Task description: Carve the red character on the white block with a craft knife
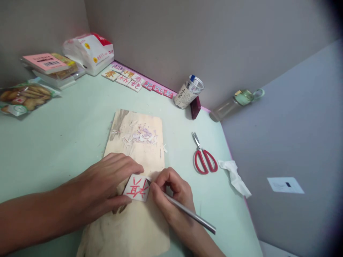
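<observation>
A small white square tile (136,188) with a red written character lies on the wooden board (150,228). My left hand (115,178) pinches it between thumb and fingers along its left side. In my right hand (174,196) is a slim silver craft knife (191,214), held like a pen. Its pointed tip meets the tile near the upper right corner; whether it cuts into the surface I cannot tell. Thin shavings (143,135) in white and purple are heaped on the far half of the board.
Red-handled scissors (205,160) and a crumpled tissue (235,178) lie to the right. Behind are several character tiles (123,79), a tin can (189,92), a dark red box (195,107) and a bottle (233,103). Snack bags (25,96) and a tissue pack (89,53) sit back left.
</observation>
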`<control>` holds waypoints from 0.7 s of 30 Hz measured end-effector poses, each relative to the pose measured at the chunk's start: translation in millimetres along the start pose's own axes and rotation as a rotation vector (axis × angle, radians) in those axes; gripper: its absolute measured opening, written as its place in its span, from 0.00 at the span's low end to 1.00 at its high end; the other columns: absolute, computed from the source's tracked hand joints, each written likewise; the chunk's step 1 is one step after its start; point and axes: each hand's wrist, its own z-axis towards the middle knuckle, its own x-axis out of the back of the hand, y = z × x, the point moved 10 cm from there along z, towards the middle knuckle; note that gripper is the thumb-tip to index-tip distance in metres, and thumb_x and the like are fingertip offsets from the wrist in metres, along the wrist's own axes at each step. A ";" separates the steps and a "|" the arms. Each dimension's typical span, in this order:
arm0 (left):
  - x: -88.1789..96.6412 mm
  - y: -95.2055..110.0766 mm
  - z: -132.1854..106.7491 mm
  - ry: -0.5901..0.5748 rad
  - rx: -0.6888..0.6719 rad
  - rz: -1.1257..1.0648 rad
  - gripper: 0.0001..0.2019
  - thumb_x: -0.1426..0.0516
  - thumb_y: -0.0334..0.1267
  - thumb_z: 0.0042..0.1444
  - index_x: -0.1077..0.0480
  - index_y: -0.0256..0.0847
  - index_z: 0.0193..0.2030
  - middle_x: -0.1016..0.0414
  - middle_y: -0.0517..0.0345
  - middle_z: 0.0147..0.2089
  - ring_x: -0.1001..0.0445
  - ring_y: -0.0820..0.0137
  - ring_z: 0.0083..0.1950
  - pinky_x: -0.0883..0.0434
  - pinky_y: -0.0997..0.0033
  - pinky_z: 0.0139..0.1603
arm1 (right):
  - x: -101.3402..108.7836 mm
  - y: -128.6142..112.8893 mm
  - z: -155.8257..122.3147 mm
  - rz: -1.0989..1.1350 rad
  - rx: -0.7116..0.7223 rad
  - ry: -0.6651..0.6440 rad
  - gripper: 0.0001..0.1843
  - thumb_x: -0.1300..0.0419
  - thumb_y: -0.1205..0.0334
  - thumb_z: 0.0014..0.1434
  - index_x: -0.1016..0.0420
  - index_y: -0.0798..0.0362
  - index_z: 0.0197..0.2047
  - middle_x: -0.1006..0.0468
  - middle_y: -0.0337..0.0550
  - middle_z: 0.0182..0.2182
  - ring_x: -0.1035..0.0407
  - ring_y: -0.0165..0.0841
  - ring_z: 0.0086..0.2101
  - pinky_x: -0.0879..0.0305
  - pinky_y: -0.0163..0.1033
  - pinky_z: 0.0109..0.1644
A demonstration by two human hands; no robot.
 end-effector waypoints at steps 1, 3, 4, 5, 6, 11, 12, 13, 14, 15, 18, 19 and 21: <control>-0.3 -0.3 0.1 -0.002 0.003 0.000 0.19 0.37 0.37 0.73 0.33 0.53 0.67 0.23 0.62 0.59 0.25 0.61 0.59 0.34 0.65 0.63 | 0.6 0.1 0.2 0.002 -0.003 0.004 0.14 0.37 0.59 0.65 0.36 0.46 0.30 0.37 0.30 0.24 0.44 0.29 0.25 0.46 0.35 0.27; -1.0 -0.9 0.2 -0.010 0.010 0.000 0.20 0.37 0.36 0.73 0.33 0.53 0.67 0.23 0.62 0.59 0.25 0.61 0.60 0.35 0.65 0.63 | 1.1 -0.1 0.6 0.000 -0.003 0.007 0.15 0.36 0.60 0.65 0.36 0.46 0.30 0.37 0.30 0.23 0.44 0.29 0.25 0.45 0.34 0.27; -0.8 -0.9 0.2 -0.010 0.011 0.001 0.20 0.37 0.36 0.72 0.33 0.53 0.67 0.23 0.62 0.59 0.25 0.62 0.60 0.35 0.65 0.63 | 1.2 -0.3 0.8 -0.002 -0.002 0.008 0.15 0.36 0.60 0.65 0.37 0.46 0.29 0.37 0.30 0.23 0.44 0.29 0.25 0.45 0.34 0.27; -0.7 -1.0 0.2 -0.009 0.012 0.001 0.20 0.37 0.36 0.72 0.33 0.53 0.67 0.23 0.63 0.59 0.26 0.62 0.60 0.35 0.66 0.63 | 1.1 -0.4 0.9 -0.003 -0.001 0.008 0.15 0.36 0.60 0.65 0.37 0.45 0.29 0.37 0.30 0.23 0.44 0.29 0.25 0.45 0.34 0.27; -0.5 -1.0 0.0 -0.007 0.012 0.002 0.20 0.36 0.36 0.72 0.33 0.53 0.67 0.23 0.63 0.59 0.26 0.62 0.60 0.35 0.66 0.63 | 1.0 -0.4 1.0 -0.004 -0.001 0.008 0.15 0.36 0.60 0.65 0.37 0.45 0.29 0.37 0.30 0.23 0.44 0.29 0.25 0.45 0.34 0.27; -1.0 0.2 -0.8 -0.002 -0.013 0.002 0.18 0.38 0.39 0.74 0.33 0.52 0.67 0.23 0.61 0.59 0.26 0.62 0.60 0.35 0.65 0.64 | -0.5 -0.8 0.2 -0.019 0.006 -0.004 0.14 0.37 0.60 0.64 0.37 0.45 0.29 0.37 0.30 0.23 0.44 0.29 0.25 0.45 0.35 0.28; -1.1 0.4 -0.6 -0.002 -0.016 0.004 0.18 0.38 0.39 0.75 0.33 0.52 0.67 0.23 0.61 0.59 0.26 0.61 0.60 0.35 0.65 0.64 | -1.0 -0.9 0.0 -0.024 0.009 -0.008 0.14 0.37 0.61 0.64 0.37 0.45 0.29 0.37 0.30 0.23 0.44 0.29 0.25 0.45 0.35 0.28; -1.2 0.3 -0.3 -0.003 -0.014 0.006 0.18 0.38 0.39 0.74 0.33 0.52 0.67 0.23 0.61 0.59 0.26 0.61 0.60 0.35 0.65 0.64 | -1.5 -0.6 -0.2 -0.028 0.009 -0.013 0.14 0.38 0.61 0.64 0.37 0.45 0.29 0.37 0.30 0.23 0.44 0.29 0.24 0.45 0.35 0.28; -1.1 0.0 0.0 -0.004 -0.008 0.007 0.19 0.38 0.39 0.74 0.33 0.52 0.67 0.23 0.61 0.60 0.26 0.61 0.60 0.35 0.65 0.63 | -1.8 -0.1 -0.3 -0.033 0.008 -0.016 0.14 0.38 0.61 0.64 0.37 0.45 0.29 0.37 0.30 0.23 0.44 0.29 0.25 0.45 0.35 0.28; -1.0 0.3 0.5 -0.006 -0.005 0.007 0.19 0.38 0.38 0.74 0.33 0.53 0.67 0.23 0.61 0.60 0.25 0.61 0.60 0.35 0.65 0.63 | -2.0 0.3 -0.3 -0.038 0.007 -0.016 0.13 0.38 0.61 0.64 0.37 0.46 0.29 0.37 0.30 0.23 0.44 0.29 0.25 0.45 0.35 0.28; 0.1 1.6 1.5 -0.001 0.002 -0.002 0.19 0.37 0.37 0.73 0.33 0.53 0.66 0.23 0.63 0.59 0.25 0.62 0.59 0.34 0.65 0.61 | -1.4 0.2 -0.6 -0.055 0.020 -0.004 0.13 0.39 0.62 0.64 0.37 0.46 0.29 0.36 0.30 0.23 0.44 0.29 0.25 0.45 0.35 0.29; 0.4 1.8 1.6 0.001 0.004 -0.003 0.19 0.37 0.37 0.72 0.33 0.53 0.66 0.23 0.63 0.58 0.25 0.62 0.59 0.34 0.65 0.61 | -1.3 -0.2 -0.8 -0.063 0.026 0.000 0.13 0.39 0.62 0.64 0.37 0.46 0.29 0.36 0.30 0.24 0.43 0.29 0.25 0.45 0.35 0.29; 0.5 2.1 1.6 0.003 0.005 -0.002 0.19 0.37 0.37 0.72 0.33 0.54 0.66 0.23 0.64 0.58 0.25 0.63 0.59 0.34 0.65 0.61 | -1.8 -0.4 -1.3 -0.079 0.033 0.000 0.13 0.39 0.62 0.65 0.37 0.46 0.30 0.35 0.30 0.24 0.42 0.29 0.25 0.44 0.35 0.29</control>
